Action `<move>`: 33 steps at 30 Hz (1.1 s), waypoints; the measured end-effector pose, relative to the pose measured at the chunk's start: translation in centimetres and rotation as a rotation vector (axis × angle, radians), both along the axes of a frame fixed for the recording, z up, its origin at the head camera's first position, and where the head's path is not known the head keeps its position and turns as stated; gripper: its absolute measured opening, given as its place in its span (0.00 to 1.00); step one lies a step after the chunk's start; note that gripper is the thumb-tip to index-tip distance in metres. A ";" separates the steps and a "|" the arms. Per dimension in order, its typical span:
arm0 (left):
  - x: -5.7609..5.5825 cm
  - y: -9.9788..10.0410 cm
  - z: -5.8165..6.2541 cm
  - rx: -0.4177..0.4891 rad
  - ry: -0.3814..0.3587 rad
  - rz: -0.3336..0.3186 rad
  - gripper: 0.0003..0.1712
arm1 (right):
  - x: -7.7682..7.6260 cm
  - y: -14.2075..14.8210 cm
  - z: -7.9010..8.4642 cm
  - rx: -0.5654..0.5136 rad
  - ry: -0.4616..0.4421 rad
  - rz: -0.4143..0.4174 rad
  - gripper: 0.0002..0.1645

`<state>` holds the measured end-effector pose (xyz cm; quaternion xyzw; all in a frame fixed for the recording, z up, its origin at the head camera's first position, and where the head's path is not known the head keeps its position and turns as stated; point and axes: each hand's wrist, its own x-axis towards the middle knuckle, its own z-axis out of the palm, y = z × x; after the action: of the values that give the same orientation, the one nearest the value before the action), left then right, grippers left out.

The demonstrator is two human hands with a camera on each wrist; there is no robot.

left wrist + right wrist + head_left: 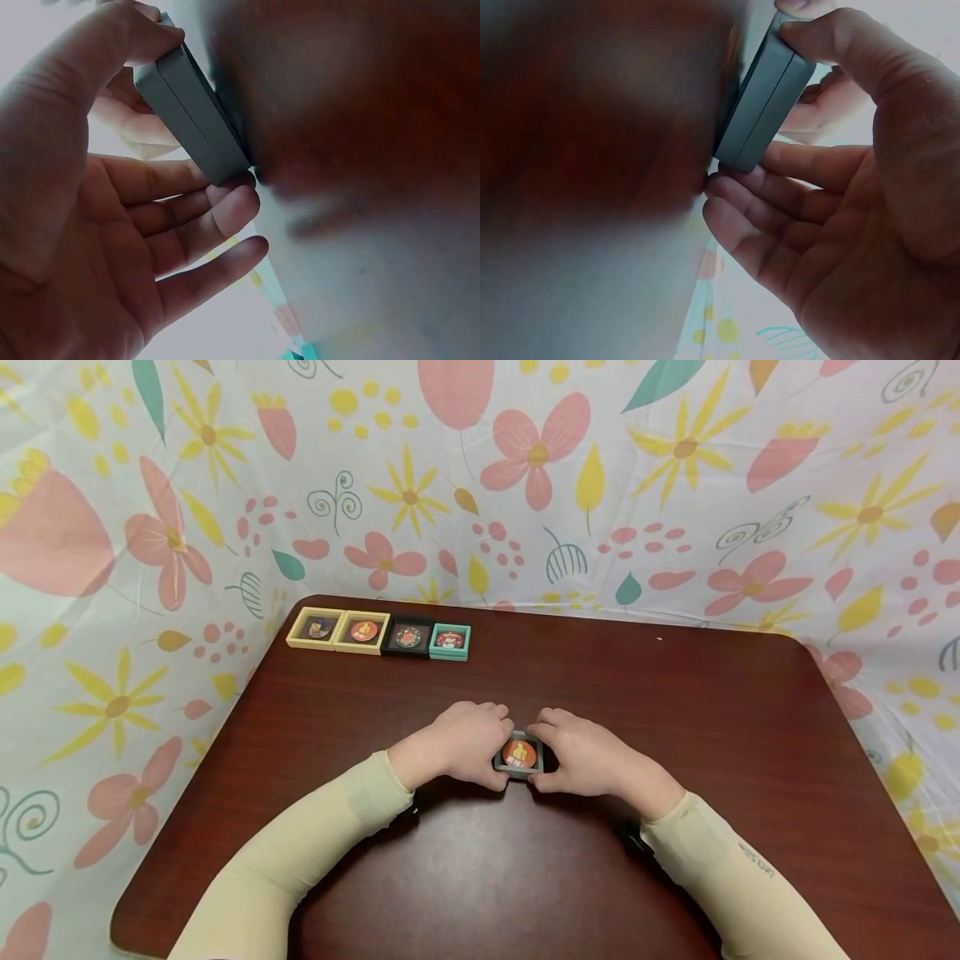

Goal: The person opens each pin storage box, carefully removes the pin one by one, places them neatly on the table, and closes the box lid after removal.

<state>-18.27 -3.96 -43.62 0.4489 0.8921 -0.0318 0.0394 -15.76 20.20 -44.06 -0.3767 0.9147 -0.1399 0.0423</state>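
Note:
A small square grey display box (517, 772) sits mid-table with an orange round badge (519, 754) inside, showing a yellow figure. My left hand (468, 745) grips its left side, thumb at the near corner and fingers at the far one. On the opposite side my right hand (588, 753) holds it the same way. Both wrist views show the grey side wall (191, 116) with a thin seam along it, pinched between thumb and fingertips. In the right wrist view the box (765, 109) stands close against the tabletop.
Along the table's far left edge stands a touching row of similar boxes: two pale yellow ones (340, 649), a black one (405, 653) and a teal one (448, 655), each with a round badge. A flower-printed cloth (465, 460) hangs behind the brown table (645, 685).

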 end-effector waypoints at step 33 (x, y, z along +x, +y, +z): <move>1.6 1.0 -0.7 -0.015 0.088 0.002 0.40 | 1.2 -1.0 -0.9 0.043 0.229 0.013 0.38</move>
<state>-16.71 -2.96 -44.35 0.4460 0.8932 -0.0582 0.0035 -14.60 19.23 -44.92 -0.3952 0.9139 -0.0762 -0.0534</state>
